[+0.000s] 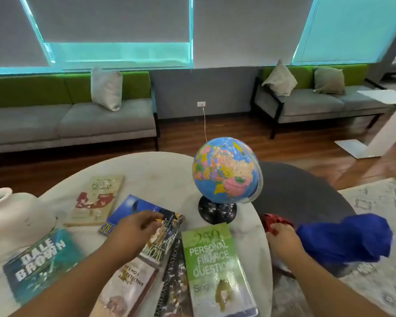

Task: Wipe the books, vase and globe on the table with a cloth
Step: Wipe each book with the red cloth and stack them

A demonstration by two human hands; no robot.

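**Cloth off the table, nothing under it**

Lowest in the frame, the books [41, 259] lie fanned over the white table [160, 165]. Their glossy covers overlap, with the green book [210, 266] at lower centre. Just above them our left hand [135, 232] bends its fingers onto the blue book [133, 209]; we cannot tell whether it grips. At right centre our right hand [281, 236] curls its fingers round a red thing [276, 220] at the table's edge. The blue cloth [345, 239] is bunched against that hand, off the table. The matte white vase [16, 213] stands at the left edge. The globe [224, 172], shiny on a black base, stands upright at centre. The cloth touches no item and no surface shows wiping, so we judge that all three kinds may be left to do.
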